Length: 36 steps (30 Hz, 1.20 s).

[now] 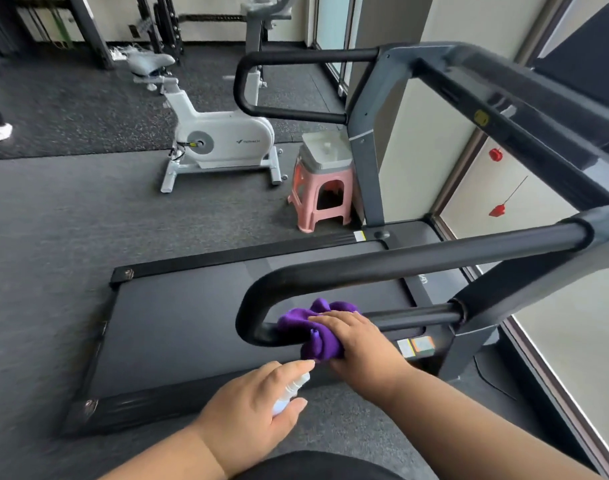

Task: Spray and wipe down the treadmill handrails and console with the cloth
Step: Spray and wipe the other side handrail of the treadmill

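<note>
The near black handrail (400,265) of the treadmill loops back in a U-bend low in the middle of the view. My right hand (362,344) presses a purple cloth (306,323) onto the lower bar of that handrail, just right of the bend. Below it, my left hand (258,407) grips a small white spray bottle (291,393), nozzle pointing up toward the cloth. The far handrail (296,57) runs across the top. The dark console (538,102) slants across the upper right, partly cut off by the frame edge.
The treadmill belt (209,323) lies under the handrails. A white exercise bike (220,140) stands behind on the dark gym floor. A pink stool (322,199) carrying a grey container sits by the treadmill upright. Windows line the right side. Someone's white shoe (0,131) shows far left.
</note>
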{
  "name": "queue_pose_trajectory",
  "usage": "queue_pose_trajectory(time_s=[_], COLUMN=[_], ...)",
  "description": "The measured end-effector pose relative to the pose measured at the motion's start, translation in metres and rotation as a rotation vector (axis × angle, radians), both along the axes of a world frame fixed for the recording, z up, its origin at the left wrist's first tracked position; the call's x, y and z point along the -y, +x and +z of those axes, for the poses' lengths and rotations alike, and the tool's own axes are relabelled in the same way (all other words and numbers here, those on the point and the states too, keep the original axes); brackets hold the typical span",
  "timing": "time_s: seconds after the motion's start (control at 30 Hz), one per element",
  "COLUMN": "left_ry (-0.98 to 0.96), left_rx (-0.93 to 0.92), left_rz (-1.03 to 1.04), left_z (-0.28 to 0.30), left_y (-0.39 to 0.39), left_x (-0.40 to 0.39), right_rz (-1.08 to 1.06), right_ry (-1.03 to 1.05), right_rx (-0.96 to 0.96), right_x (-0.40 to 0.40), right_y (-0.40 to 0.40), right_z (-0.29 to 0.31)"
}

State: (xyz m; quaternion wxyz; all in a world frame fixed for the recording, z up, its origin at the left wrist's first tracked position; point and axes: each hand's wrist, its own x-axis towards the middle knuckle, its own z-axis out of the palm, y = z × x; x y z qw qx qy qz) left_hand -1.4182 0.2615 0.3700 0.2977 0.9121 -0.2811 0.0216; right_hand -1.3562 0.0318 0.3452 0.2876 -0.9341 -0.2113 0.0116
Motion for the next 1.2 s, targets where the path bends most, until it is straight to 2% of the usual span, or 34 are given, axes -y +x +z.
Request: queue_pose_trajectory(time_s=[0.1, 0.2, 0.37, 0.43, 0.5, 0.57, 0.67, 0.73, 0.9, 1.2], left_ry=[-0.003, -0.017, -0.071, -0.114, -0.154, -0.188, -0.230, -0.252, -0.309, -0.447], left_rx=[-0.013, -0.010, 0.007, 0.052, 0.087, 0.098, 0.114, 0.124, 0.071, 0.085], left_rz=[-0.047, -0.078, -0.107, -0.157, -0.191, -0.182, -0.139, -0.106, 0.083, 0.284], left_z=[-0.002, -0.002, 0.023, 0.038, 0.051, 0.063, 0.078, 0.085, 0.099, 0.091], left_y=[0.003, 0.009, 0.022, 0.028, 0.032, 0.034, 0.037, 0.039, 0.042, 0.030], left_x=[-0.022, -0.029, -0.007, 0.009, 0.023, 0.034, 0.044, 0.045, 0.028, -0.018], right_rz=[-0.196, -0.418, -0.760, -0.808, -0.766, -0.681, -0.576, -0.522, -0.358, -0.034], right_ry=[0.308, 0.513, 0.705, 0.702, 0.722, 0.577, 0.068, -0.074, -0.178, -0.261], right_rx=[-0.131, -0.090, 0.209, 0.361, 0.410, 0.408, 0.302, 0.292, 0.297, 0.271], right_x=[0.000, 0.010, 0.039, 0.057, 0.075, 0.088, 0.093, 0.088, 0.066, -0.058], right_y=[-0.025, -0.054, -0.068, -0.058, -0.042, -0.022, 0.003, 0.010, 0.011, 0.002], right_z=[0.028, 0.055, 0.108, 0.129, 0.146, 0.155, 0.151, 0.146, 0.147, 0.147])
